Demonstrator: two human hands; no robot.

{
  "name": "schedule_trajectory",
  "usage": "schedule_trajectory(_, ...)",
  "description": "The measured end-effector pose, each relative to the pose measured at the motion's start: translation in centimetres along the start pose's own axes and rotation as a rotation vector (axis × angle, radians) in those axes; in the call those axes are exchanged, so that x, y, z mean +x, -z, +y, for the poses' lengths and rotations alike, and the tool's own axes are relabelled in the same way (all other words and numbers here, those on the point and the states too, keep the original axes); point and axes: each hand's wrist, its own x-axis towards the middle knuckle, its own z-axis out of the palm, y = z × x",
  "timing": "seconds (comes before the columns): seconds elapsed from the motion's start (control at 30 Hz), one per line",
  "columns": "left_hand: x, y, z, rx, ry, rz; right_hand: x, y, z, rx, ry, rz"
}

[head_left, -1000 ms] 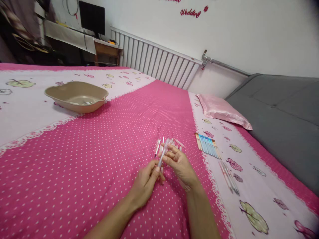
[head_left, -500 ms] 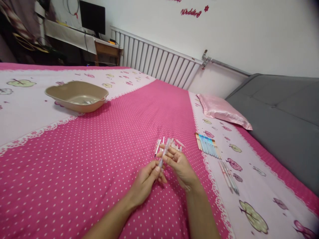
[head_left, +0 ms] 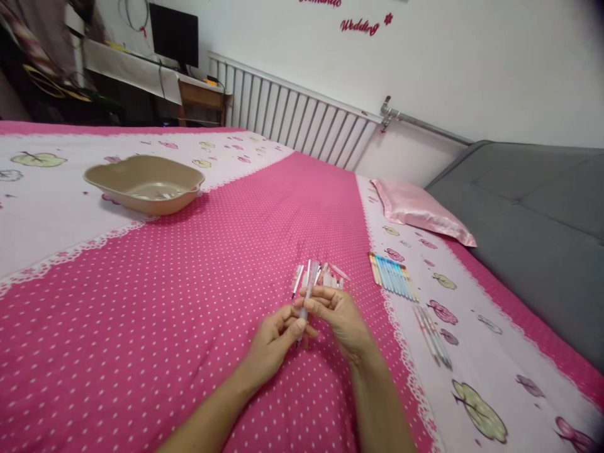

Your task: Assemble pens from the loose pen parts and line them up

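Observation:
Both hands meet on one slim, translucent pen [head_left: 310, 283] held tilted above the bed. My left hand [head_left: 275, 340] pinches its lower part between thumb and fingers. Higher up, my right hand [head_left: 337, 314] closes its thumb and fingers on the same pen. Just beyond the hands, a loose group of white and pink pens [head_left: 333, 278] lies on the dotted pink sheet, partly hidden by the fingers. To the right is a neat row of blue and tan pens [head_left: 394, 277]. Nearer to me, several pale pens [head_left: 433, 336] lie side by side.
A tan plastic basin [head_left: 146, 201] with small things inside stands on the bed at the left. A pink pillow [head_left: 422, 211] rests by the grey headboard [head_left: 528, 226]. A white radiator [head_left: 292, 110] runs along the wall, with a desk [head_left: 202, 94] and monitor [head_left: 174, 34] at far left.
My right hand has shifted slightly down along the pen, with its fingers drawn closer in. The pen now stands a little more upright. The pens on the bed look unmoved.

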Motion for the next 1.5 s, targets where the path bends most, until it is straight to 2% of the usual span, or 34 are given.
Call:
schedule_trajectory(0.17, 0.0, 0.2, -0.4, 0.018, 0.023, 0.067, 0.0, -0.1, 0.1, -0.035, -0.004, 0.009)
schedule_trajectory(0.43, 0.2, 0.2, -0.8, 0.068, -0.024, 0.197, 0.1, -0.6, 0.3, -0.019, -0.015, 0.008)
schedule_trajectory(0.53, 0.1, 0.1, -0.4, 0.022, 0.011, 0.157, 0.2, -0.5, 0.3, 0.04, -0.01, 0.013)
schedule_trajectory(0.77, -0.2, 0.2, -0.1, -0.228, 0.127, -0.05, 0.2, -0.3, 0.0, 0.231, -0.076, -0.005)
schedule_trajectory(0.93, -0.1, 0.3, 0.1, -0.245, 0.144, -0.05, 0.3, -0.1, 0.0, 0.224, -0.056, -0.016)
schedule_trajectory(1.2, 0.2, 0.4, 0.1, -0.213, 0.154, 0.038, 0.3, -0.1, 0.5, 0.122, 0.016, 0.02)
schedule_trajectory(1.37, 0.1, 0.3, 0.0, -0.269, 0.217, 0.02, 0.4, 0.3, 0.0, 0.221, 0.009, 0.059)
schedule_trajectory(1.5, 0.0, 0.4, -0.3, -0.273, 0.248, -0.02, 0.7, 0.8, -0.2, 0.314, 0.058, 0.107)
